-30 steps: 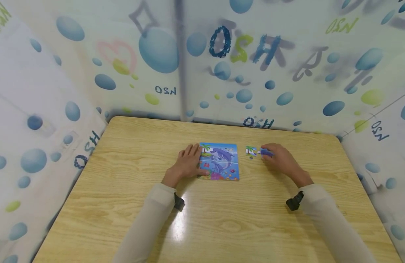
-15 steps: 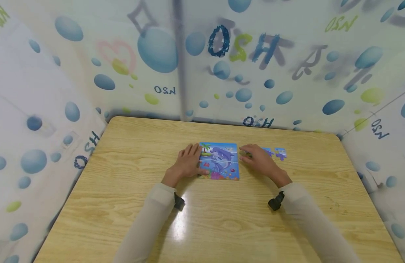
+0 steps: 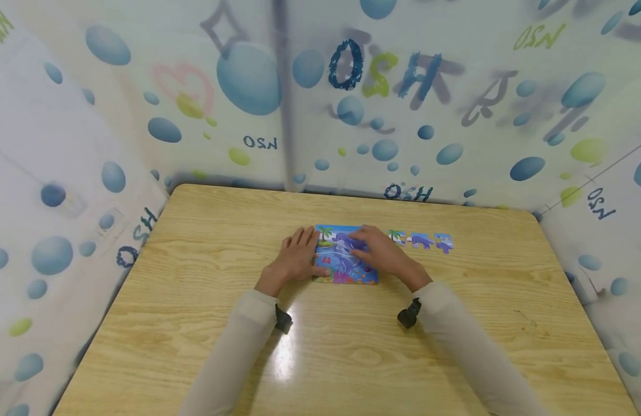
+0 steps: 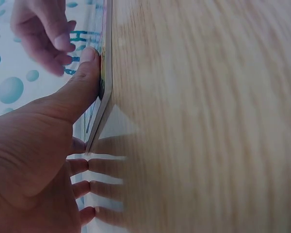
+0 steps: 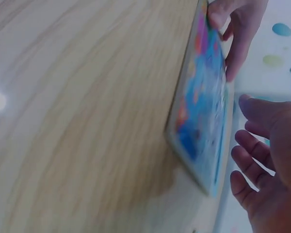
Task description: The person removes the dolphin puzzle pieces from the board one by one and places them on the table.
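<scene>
A blue dolphin jigsaw puzzle in a flat square board lies on the table. My left hand rests along its left edge; in the left wrist view the thumb touches the board's face and the other fingertips touch the table. Above the board's right part is my right hand, covering some of the picture. In the right wrist view the fingers are loosely bent, apart from the board, with nothing between them. To the right lie a palm tree piece, a dolphin piece and another blue-purple piece.
The wooden table reaches back to a pale wall printed with blue bubbles and letters. Similar sheeting stands at the left and right. Each wrist wears a small black camera.
My right hand has moved left from the loose pieces to over the puzzle board, uncovering the three pieces in a row. My left hand has stayed in place.
</scene>
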The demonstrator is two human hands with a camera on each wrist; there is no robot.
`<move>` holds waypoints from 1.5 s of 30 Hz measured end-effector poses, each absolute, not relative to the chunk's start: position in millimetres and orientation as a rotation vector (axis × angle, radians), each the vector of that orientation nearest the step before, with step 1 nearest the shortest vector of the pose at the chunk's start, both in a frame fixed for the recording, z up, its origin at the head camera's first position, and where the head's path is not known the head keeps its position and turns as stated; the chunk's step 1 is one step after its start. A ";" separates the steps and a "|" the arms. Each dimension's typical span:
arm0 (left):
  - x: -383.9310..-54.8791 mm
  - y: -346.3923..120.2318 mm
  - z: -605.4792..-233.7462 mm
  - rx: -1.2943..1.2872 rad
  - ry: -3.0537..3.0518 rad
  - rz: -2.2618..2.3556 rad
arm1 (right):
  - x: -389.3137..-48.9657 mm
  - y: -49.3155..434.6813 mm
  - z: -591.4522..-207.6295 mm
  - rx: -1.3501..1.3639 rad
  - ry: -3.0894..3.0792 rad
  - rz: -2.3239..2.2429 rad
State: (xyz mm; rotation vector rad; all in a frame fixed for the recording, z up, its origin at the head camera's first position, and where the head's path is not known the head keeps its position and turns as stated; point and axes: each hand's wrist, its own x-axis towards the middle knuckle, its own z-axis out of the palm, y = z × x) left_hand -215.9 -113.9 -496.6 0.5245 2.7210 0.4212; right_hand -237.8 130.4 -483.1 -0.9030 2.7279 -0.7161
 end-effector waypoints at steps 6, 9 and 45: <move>-215.8 -113.1 -497.4 0.526 2.723 0.401 | -236.6 108.5 -484.3 -0.924 2.667 -0.658; -215.7 -113.0 -497.3 0.531 2.722 0.399 | -235.0 100.6 -487.5 -0.911 2.648 -0.618; -216.8 -113.9 -496.1 0.528 2.719 0.422 | -236.5 89.6 -486.4 -0.853 2.669 -0.742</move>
